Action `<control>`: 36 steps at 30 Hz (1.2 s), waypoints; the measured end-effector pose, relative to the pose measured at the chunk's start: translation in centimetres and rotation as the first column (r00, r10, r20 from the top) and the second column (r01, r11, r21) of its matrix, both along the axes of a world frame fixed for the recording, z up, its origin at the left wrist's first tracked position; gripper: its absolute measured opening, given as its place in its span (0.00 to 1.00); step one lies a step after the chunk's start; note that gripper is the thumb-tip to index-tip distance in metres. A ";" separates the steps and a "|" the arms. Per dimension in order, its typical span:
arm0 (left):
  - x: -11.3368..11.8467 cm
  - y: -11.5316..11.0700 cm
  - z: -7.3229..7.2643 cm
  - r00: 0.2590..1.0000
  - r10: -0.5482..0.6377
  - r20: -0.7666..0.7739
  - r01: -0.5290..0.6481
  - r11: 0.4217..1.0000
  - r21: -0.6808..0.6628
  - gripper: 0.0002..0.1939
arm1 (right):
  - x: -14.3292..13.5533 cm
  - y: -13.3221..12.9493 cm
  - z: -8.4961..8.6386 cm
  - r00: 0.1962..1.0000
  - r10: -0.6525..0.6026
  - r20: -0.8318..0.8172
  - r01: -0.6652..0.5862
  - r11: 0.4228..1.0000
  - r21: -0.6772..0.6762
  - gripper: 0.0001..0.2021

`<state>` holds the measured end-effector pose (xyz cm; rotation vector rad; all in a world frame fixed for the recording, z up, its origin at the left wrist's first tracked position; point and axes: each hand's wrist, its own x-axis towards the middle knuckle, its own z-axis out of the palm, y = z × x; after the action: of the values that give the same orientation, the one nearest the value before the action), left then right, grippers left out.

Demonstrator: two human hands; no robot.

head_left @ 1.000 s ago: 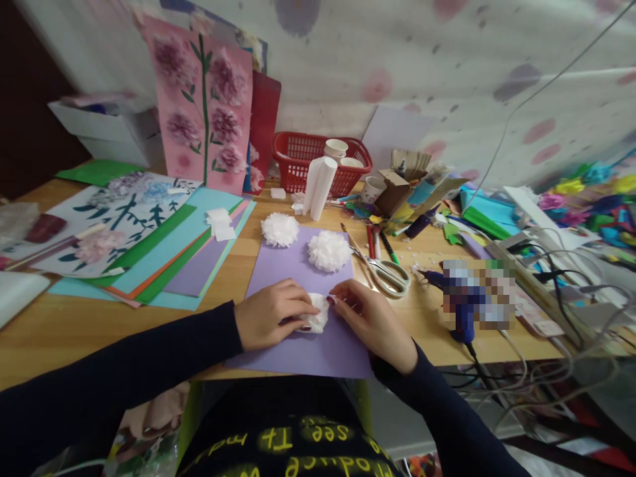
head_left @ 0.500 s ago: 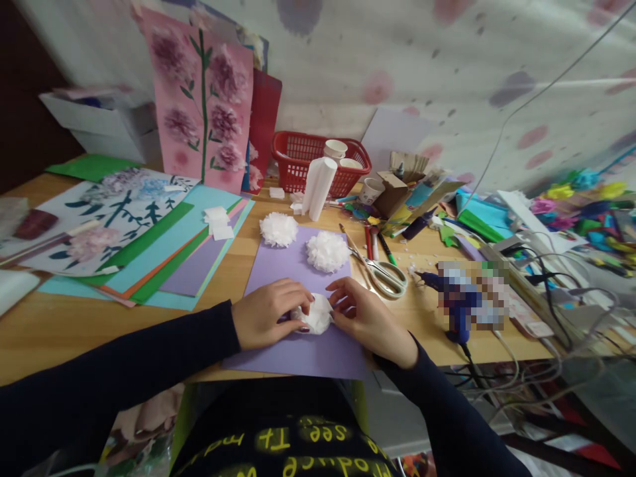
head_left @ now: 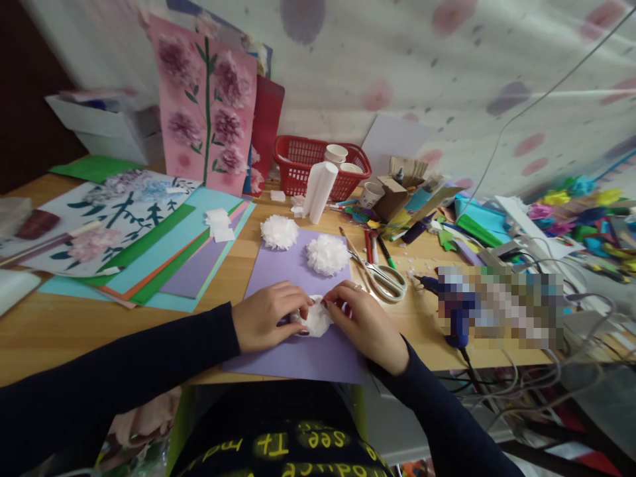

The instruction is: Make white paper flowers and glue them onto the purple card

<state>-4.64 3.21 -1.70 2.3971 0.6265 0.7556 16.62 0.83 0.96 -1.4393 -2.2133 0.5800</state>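
Note:
Low over a purple sheet (head_left: 263, 354), a round stack of white tissue paper (head_left: 316, 319) lies between my two hands. My left hand (head_left: 271, 318) grips its left edge between thumb and fingers. At the upper right of the stack, my right hand (head_left: 365, 321) pinches the tissue with thumb and forefinger. Two fluffy white paper flowers stand beyond: one paper flower (head_left: 279, 232) at the sheet's far left corner, another paper flower (head_left: 328, 254) on its far right part. Scissors (head_left: 388, 283) lie right of the sheet beside a thin brush.
Behind stand a white tissue roll (head_left: 322, 192) and a red basket (head_left: 291, 173) holding paper cups. A blue glue gun (head_left: 458, 318), partly pixelated, sits to the right near cables. Coloured sheets (head_left: 169, 265) and a flower picture (head_left: 124, 215) cover the left side.
My right hand has moved slightly left and inward over the tissue, its fingers now closed on the upper right edge. My left hand stays about where it was.

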 end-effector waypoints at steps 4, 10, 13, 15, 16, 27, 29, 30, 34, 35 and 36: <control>0.1 -0.1 0.1 0.999 0.035 0.001 -0.035 0.999 -0.020 0.07 | 0.2 0.0 0.4 0.996 0.015 -0.084 -0.022 0.996 -0.087 0.04; 0.1 -0.3 0.3 0.998 0.067 0.014 -0.066 0.996 -0.068 0.12 | 0.4 -0.5 0.0 0.993 -0.029 0.111 0.030 0.999 -0.014 0.06; 0.1 -0.3 0.2 0.998 0.057 0.012 -0.056 0.996 -0.067 0.14 | 0.3 -0.5 -0.2 0.993 -0.025 0.116 0.027 1.000 -0.014 0.07; 0.1 -0.3 0.2 0.999 0.049 -0.006 -0.049 0.997 -0.060 0.16 | 0.1 -0.6 -0.1 0.998 -0.030 0.056 0.032 0.999 -0.026 0.07; 0.1 -0.2 0.1 0.999 0.050 -0.014 -0.050 0.997 -0.057 0.17 | 0.0 -0.7 0.1 1.000 -0.026 0.016 0.026 0.999 -0.032 0.07; 0.1 -0.2 -0.1 0.999 0.049 -0.003 -0.049 0.998 -0.037 0.17 | -1.9 -1.6 -0.8 0.996 0.084 0.027 -0.086 0.992 0.097 0.09; 0.0 -0.1 -0.3 0.998 0.056 0.000 -0.056 0.998 -0.030 0.15 | -1.7 -1.7 -0.8 0.993 0.117 0.014 -0.117 0.989 0.094 0.10; 0.0 -0.1 -0.4 0.999 0.053 0.005 -0.052 0.998 -0.019 0.14 | -1.4 -1.7 -0.6 0.989 0.146 0.005 -0.145 0.986 0.085 0.11; 0.0 -0.1 -0.5 1.000 0.020 0.022 -0.021 0.999 0.045 0.11 | 0.5 -1.8 0.4 0.945 0.325 -0.017 -0.324 0.945 0.050 0.12; 0.0 -0.1 -0.5 1.000 0.014 0.017 -0.014 0.998 0.055 0.10 | 1.1 -1.9 0.5 0.940 0.342 -0.013 -0.341 0.938 0.058 0.13; 0.0 -0.1 -0.5 1.000 0.010 0.011 -0.011 0.998 0.063 0.08 | 1.6 -1.9 0.4 0.940 0.341 -0.009 -0.339 0.938 0.071 0.13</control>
<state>-4.62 3.09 -2.18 2.4472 0.6202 0.8027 18.22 -1.06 1.37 -1.0148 -2.4577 0.6191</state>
